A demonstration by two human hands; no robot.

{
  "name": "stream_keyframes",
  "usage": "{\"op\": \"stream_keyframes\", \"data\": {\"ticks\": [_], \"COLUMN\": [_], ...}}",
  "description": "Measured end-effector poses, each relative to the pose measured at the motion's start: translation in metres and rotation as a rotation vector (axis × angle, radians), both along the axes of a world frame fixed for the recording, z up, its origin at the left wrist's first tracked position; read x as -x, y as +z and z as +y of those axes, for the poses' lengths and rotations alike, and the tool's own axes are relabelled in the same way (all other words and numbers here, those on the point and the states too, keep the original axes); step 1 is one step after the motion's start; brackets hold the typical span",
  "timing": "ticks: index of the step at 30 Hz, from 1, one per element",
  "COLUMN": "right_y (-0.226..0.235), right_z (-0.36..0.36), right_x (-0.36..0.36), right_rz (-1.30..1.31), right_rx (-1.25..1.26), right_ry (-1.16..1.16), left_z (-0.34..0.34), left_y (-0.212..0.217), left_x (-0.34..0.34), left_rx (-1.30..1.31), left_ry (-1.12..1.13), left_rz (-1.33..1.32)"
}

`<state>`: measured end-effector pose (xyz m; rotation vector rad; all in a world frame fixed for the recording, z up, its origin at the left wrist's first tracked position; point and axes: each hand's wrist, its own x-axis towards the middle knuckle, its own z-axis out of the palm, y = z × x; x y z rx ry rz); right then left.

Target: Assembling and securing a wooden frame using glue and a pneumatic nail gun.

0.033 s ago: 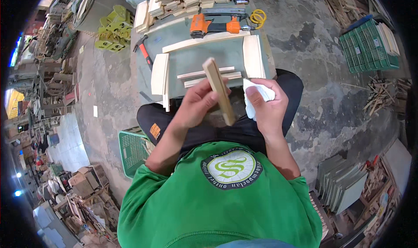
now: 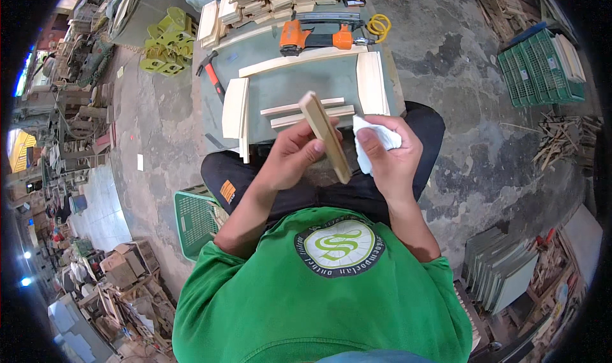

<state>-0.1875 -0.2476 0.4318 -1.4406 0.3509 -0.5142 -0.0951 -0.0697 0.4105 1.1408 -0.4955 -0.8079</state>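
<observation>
My left hand (image 2: 294,154) pinches a short wooden strip (image 2: 326,137) between thumb and fingers, holding it tilted over my lap. To its right, my right hand (image 2: 396,158) is closed on a crumpled white cloth (image 2: 387,136), apart from the strip. Beyond my hands, two thin wooden strips (image 2: 311,117) lie side by side on the grey-green work table (image 2: 299,86). Around them lie a left board (image 2: 234,108), a right board (image 2: 371,86) and a long back piece (image 2: 299,62), like three sides of a frame.
An orange and black nail gun (image 2: 317,38) with a coiled yellow hose (image 2: 378,25) rests at the table's back. A hammer (image 2: 213,76) lies on the left edge. Stacked wooden pieces (image 2: 274,0) stand behind. Green crates (image 2: 194,219) flank me on the floor.
The wooden strip in my left hand has shifted very slightly, its upper end a little lower. My right hand keeps its hold on the cloth.
</observation>
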Motion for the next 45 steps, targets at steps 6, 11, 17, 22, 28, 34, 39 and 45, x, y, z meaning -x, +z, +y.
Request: {"op": "stream_keyframes", "data": {"ticks": [6,11,17,22,28,34,39,45], "right_y": [0.025,0.030,0.030,0.024,0.017,0.007,0.001,-0.013], "right_z": [0.005,0.003,0.003,0.006,0.009,0.009,0.007,0.006], "right_x": [-0.010,-0.009,-0.004,-0.001,0.007,0.014,0.022,0.036], "right_rz": [-0.197,-0.244,-0.222,-0.179,-0.115,-0.059,0.002,0.078], "right_rx": [0.252,0.356,0.350,0.374,0.357,0.386,0.393,0.340], "right_ry": [0.095,0.084,0.080,0.096,0.118,0.117,0.131,0.134], "left_z": [0.000,0.001,0.005,0.000,0.000,0.000,0.002,0.007], "left_y": [0.003,0.003,0.005,0.016,0.021,0.030,0.040,0.037], "left_x": [0.015,0.018,0.014,0.010,0.003,-0.008,-0.013,-0.021], "left_rx": [0.037,-0.005,-0.068,0.010,0.054,0.163,0.192,0.266], "left_ry": [-0.119,-0.132,-0.158,-0.064,0.021,0.088,0.131,0.161], "left_rz": [-0.009,-0.023,-0.034,-0.141,-0.132,-0.125,-0.077,-0.043]}}
